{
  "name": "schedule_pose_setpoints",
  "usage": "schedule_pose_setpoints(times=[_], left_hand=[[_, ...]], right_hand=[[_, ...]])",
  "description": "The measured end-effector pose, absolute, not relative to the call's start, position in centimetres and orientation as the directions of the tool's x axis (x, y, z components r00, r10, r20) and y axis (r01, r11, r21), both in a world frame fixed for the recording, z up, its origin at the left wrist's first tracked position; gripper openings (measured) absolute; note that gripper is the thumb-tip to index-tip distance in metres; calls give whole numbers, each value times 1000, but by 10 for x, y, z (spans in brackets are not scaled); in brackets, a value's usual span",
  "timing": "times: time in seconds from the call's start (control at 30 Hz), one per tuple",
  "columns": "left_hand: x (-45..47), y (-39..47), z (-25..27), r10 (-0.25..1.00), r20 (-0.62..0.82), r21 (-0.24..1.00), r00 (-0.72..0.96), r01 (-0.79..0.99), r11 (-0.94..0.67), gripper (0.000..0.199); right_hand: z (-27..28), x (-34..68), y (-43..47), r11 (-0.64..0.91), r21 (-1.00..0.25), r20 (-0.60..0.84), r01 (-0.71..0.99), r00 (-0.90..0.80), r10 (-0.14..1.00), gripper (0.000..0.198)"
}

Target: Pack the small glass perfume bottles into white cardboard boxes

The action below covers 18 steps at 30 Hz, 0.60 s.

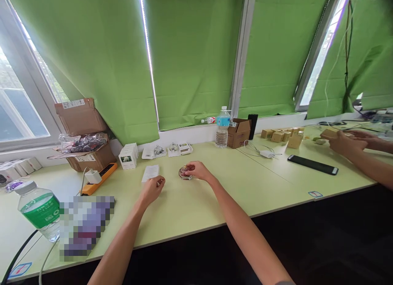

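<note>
My right hand [198, 170] is closed, its fingers round the top of a small round glass piece [185, 176] with a reddish inside and a gold-coloured tip. The glass piece rests on the pale green table [184, 211]. To its left, my left hand [152, 189] is curled with fingertips pressed together; whatever is between them, if anything, is hidden. Just beyond that hand lies a printed white paper slip [150, 172]. Farther back, two clear glass pieces [159, 150] [173, 147] sit on white packaging, near a stack of small white boxes [128, 156].
At left are a green-labelled water bottle [39, 209], an orange power strip [102, 177] and an open cardboard box [89, 152]. A large bottle [222, 129] stands at the back. Rightward lie a black phone [313, 165], small kraft boxes [278, 135] and another person's hands [350, 143].
</note>
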<state>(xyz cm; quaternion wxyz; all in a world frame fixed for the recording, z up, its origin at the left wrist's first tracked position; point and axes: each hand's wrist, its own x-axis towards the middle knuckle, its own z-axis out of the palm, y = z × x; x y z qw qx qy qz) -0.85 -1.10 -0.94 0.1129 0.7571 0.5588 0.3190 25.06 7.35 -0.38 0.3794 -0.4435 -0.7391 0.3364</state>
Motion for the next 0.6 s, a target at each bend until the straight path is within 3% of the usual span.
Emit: schedule_pose_setpoints(times=[0.37,0.6], left_hand=[[1,-13,-12,927,348,657,142,669,-349,51],[6,-17,-8,929,316,682,194,635,-364,46]], right_hand=[[-6,213,51,412,-887,262,210,-506,822,39],[2,204,35,471,-859,302,200,-545,782,36]])
